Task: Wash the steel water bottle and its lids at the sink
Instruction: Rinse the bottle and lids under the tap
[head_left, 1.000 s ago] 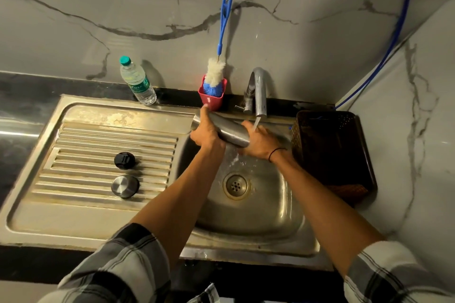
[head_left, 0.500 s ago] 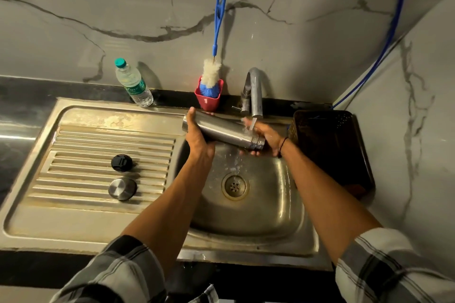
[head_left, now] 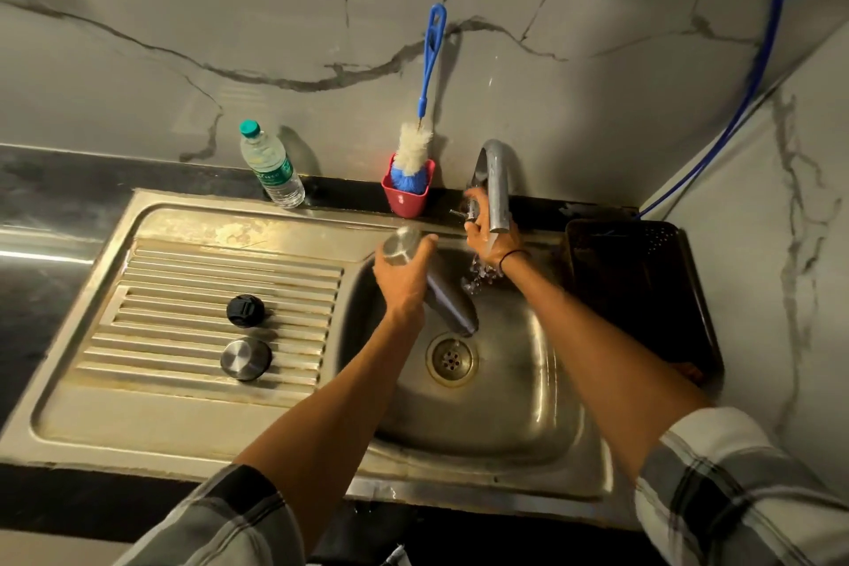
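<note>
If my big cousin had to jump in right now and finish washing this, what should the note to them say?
Left hand: grips the steel bottle near its base, mouth tipped down over the sink drain, a little water dripping out.
Right hand: at the tap, fingers curled by its lever; water is running over the palm.
Both lids, the black lid and the steel lid, lie on the drainboard, not in hand.
The bottle brush stands in the red cup.
Done: bottle looks rinsed and emptied.
Left: likely the tap, the two lids, perhaps brushing inside.
</note>
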